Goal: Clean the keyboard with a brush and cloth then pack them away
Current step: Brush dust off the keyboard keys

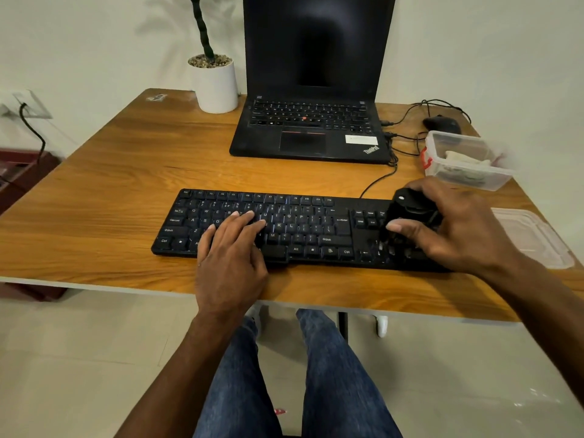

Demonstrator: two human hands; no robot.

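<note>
The wide wood-grain table [110,172] carries everything, and behind the work sits the open black laptop [311,128] with its dark screen. Nearest the person lies the long black corded keyboard [303,226], its long axis running left to right across the table, parallel to the front edge.

At the far right of the table stands the clear plastic storage box [464,161] with a red clasp, a pale cloth [458,156] lying inside it; its clear flat lid [534,237] rests on the table just right of the keyboard.

The left hand [232,251] lies flat on the letter keys, fingers straight and a little spread, pressing the board steady. The right hand [455,226] curls its fingers and thumb around the small black brush [410,213], which stands over the keyboard's right end, above the arrow and number keys.

Judging from this, the brushing stage is under way; the uncleaned keys stretch leftward from the brush along the long axis, so the right hand, much the nearer 1 of the 2, would sweep that way
</note>
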